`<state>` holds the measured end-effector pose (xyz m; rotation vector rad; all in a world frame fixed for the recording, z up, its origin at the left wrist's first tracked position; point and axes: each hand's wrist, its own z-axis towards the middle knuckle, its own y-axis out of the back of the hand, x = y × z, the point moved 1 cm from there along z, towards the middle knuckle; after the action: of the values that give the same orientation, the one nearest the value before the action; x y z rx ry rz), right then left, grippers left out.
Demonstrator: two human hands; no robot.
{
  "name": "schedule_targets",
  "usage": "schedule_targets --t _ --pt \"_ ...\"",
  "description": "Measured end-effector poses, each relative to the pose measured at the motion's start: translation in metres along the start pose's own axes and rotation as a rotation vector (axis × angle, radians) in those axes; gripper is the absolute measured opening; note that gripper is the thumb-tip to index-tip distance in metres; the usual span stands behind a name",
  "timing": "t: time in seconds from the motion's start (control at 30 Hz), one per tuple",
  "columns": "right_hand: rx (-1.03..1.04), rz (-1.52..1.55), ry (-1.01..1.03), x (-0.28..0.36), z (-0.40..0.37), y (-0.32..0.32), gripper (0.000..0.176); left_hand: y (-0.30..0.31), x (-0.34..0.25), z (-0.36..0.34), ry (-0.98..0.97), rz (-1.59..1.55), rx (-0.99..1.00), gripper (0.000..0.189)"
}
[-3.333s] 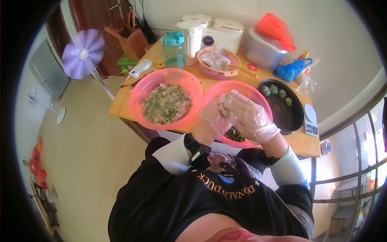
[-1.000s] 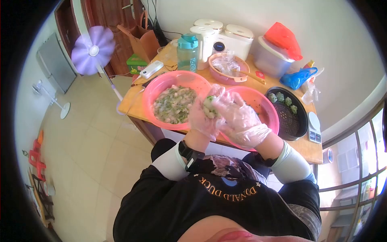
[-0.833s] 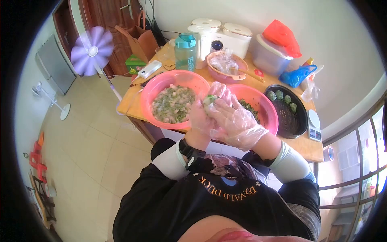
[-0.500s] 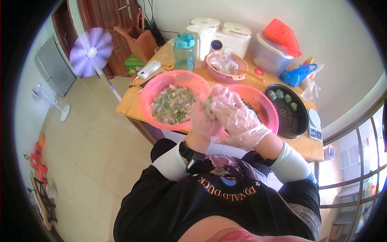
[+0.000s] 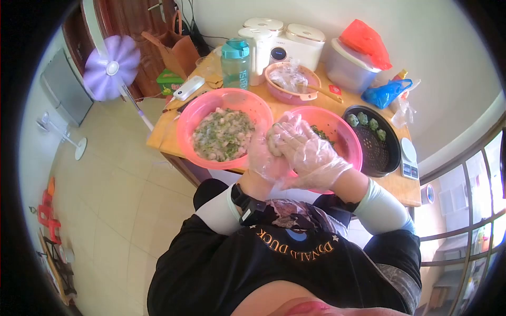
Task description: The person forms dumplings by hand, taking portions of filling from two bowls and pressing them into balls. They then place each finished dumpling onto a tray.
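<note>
My left hand (image 5: 266, 158) and my right hand (image 5: 316, 155), both in clear plastic gloves, are cupped together around a pale green ball (image 5: 273, 141), mostly hidden between them. They are above the gap between two pink bowls. The left pink bowl (image 5: 187, 124) holds a chopped white and green mixture (image 5: 224, 134). In the right pink bowl (image 5: 350, 138), partly behind my right hand, lie some dark green bits. A round black tray (image 5: 377, 152) to the right holds several green balls (image 5: 362, 118).
On the wooden table (image 5: 403, 189) stand a kitchen scale (image 5: 409, 158), a teal bottle (image 5: 235, 66), a small pink basket (image 5: 295, 97), a lidded tub (image 5: 350, 66), a blue bag (image 5: 386, 94) and white appliances (image 5: 303, 47). A purple fan (image 5: 112, 68) stands at the left.
My right hand's fingers have closed further over the green ball, which shows less now. The whole view has shifted slightly, moving the table a little left and up.
</note>
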<state>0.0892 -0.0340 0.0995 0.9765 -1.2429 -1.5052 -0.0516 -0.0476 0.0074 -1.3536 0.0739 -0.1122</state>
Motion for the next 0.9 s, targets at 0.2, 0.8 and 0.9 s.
schedule_targets --t 0.2,0.8,0.9 --pt "0.048 -0.017 0.063 -0.01 0.002 -0.011 0.092 0.015 0.0 0.004 -0.033 0.053 -0.04 0.053" --pt "0.738 0.097 -0.466 -0.077 -0.034 -0.078 0.041 -0.008 0.013 0.013 -0.135 0.002 -0.295 0.056" --pt "0.657 0.117 -0.447 -0.09 -0.034 -0.084 0.034 -0.007 0.014 0.014 -0.103 0.03 -0.259 0.059"
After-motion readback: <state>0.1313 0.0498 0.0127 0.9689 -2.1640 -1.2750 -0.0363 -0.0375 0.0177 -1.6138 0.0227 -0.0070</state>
